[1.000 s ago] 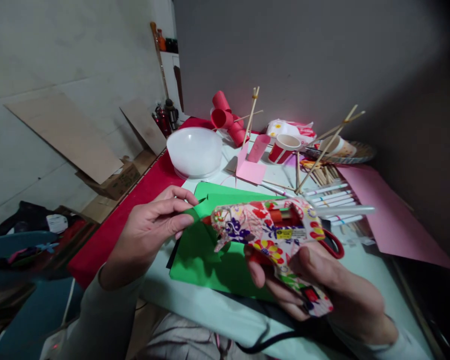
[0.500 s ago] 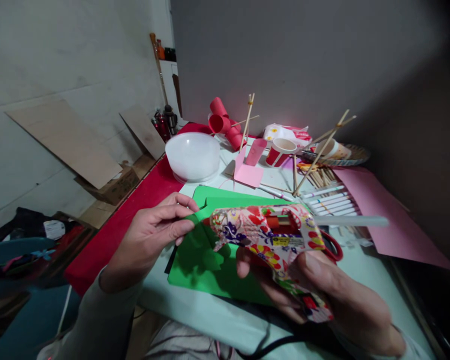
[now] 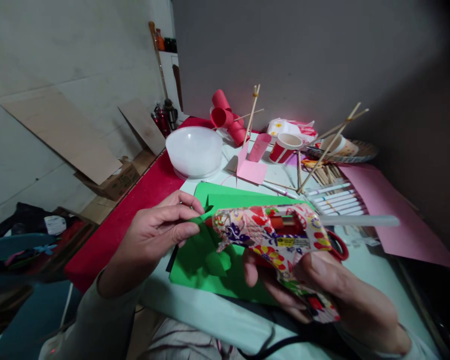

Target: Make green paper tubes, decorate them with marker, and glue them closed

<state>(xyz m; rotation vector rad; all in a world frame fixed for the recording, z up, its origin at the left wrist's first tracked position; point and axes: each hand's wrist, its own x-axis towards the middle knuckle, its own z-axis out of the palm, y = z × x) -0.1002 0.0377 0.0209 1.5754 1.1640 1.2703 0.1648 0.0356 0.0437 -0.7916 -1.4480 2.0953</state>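
My right hand (image 3: 345,295) is wrapped round the grip of a flower-patterned hot glue gun (image 3: 262,230). A long translucent glue stick (image 3: 360,220) sticks out of its back end. The gun's nozzle points left and meets, or nearly meets, a small cut piece of green paper (image 3: 207,214). My left hand (image 3: 161,230) pinches that piece between thumb and fingers. Below both hands lie green paper sheets (image 3: 195,272), with another small green cut-out (image 3: 219,262) on top. Whether glue is coming out is hidden.
Behind the sheets stand a white plastic bowl (image 3: 194,152), red paper tubes (image 3: 222,117), a folded pink paper piece (image 3: 252,171) and a paper cup (image 3: 286,147). Joined wooden sticks (image 3: 332,145), white markers (image 3: 339,200), red-handled scissors (image 3: 341,246) and pink paper (image 3: 390,215) lie to the right.
The view has shifted slightly. The glue gun's nozzle and the pinched green piece stay close together, with both hands holding nearly the same pose.
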